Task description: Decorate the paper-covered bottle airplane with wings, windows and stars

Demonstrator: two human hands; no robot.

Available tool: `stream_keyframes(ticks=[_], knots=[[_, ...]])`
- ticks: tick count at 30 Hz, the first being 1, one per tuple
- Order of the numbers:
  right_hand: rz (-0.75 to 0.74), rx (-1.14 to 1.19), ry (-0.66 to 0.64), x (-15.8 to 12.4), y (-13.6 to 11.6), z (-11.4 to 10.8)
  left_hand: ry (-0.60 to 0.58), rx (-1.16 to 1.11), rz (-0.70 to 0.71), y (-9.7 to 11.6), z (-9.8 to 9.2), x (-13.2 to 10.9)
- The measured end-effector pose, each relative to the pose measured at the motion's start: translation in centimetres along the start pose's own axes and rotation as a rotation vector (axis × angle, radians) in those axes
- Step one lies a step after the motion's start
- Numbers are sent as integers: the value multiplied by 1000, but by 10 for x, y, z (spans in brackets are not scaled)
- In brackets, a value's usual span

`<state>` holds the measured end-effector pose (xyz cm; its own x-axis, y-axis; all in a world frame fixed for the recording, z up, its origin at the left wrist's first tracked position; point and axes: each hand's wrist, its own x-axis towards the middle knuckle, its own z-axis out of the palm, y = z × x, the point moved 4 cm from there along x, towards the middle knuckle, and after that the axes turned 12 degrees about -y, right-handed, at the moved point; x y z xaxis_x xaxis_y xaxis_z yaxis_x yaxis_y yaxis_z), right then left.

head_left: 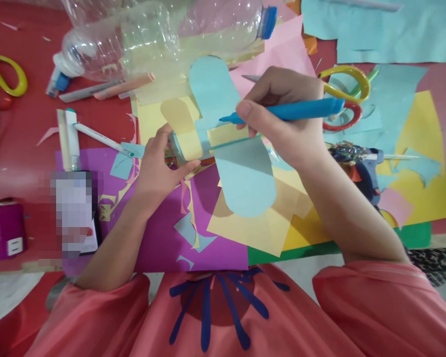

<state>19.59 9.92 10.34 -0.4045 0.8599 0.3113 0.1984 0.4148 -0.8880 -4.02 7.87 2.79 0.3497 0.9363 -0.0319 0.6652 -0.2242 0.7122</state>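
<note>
My right hand (pixel 282 116) is closed around a blue marker (pixel 301 110), its tip pointing left onto a light-blue paper shape with rounded ends (pixel 241 178). A pale yellow rounded strip (pixel 184 131) crosses that shape. My left hand (pixel 159 166) rests on the purple paper sheet (pixel 163 238), fingers curled and pressing against the edge of the yellow strip, thumb stretched toward the blue shape. Yellow paper (pixel 260 228) lies under the shapes.
Clear plastic bottles (pixel 141 34) lie at the back. Yellow-and-red scissors (pixel 347 94) and a blue glue gun (pixel 364 171) sit at right. Pens (pixel 100 139), paper scraps, a purple box (pixel 3 230) and a yellow loop (pixel 7 74) lie at left on the red table.
</note>
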Motion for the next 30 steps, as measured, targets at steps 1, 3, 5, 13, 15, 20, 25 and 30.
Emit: stream_keyframes(ticks=[1,3,5,13,15,20,25,30], knots=[[6,11,-14,0,2,1,-1,-6,-1,1,0,0],[24,10,-27,0,4,4,-13,1,-7,3,0,0],[24,-13,-31,-1,6,6,-28,15,-15,4,0,0],[70,-56,-57,-5,11,11,-25,-21,-4,8,-1,-2],[80,-55,-50,-5,11,11,-24,-16,1,8,-1,-2],[120,-74,-28,-5,12,12,-27,-3,-21,4,-1,-2],[122,-61,-26,-4,12,13,-13,-1,2,3,-1,-1],[42,-51,-3,-4,8,13,-26,-10,-11,3,0,-1]])
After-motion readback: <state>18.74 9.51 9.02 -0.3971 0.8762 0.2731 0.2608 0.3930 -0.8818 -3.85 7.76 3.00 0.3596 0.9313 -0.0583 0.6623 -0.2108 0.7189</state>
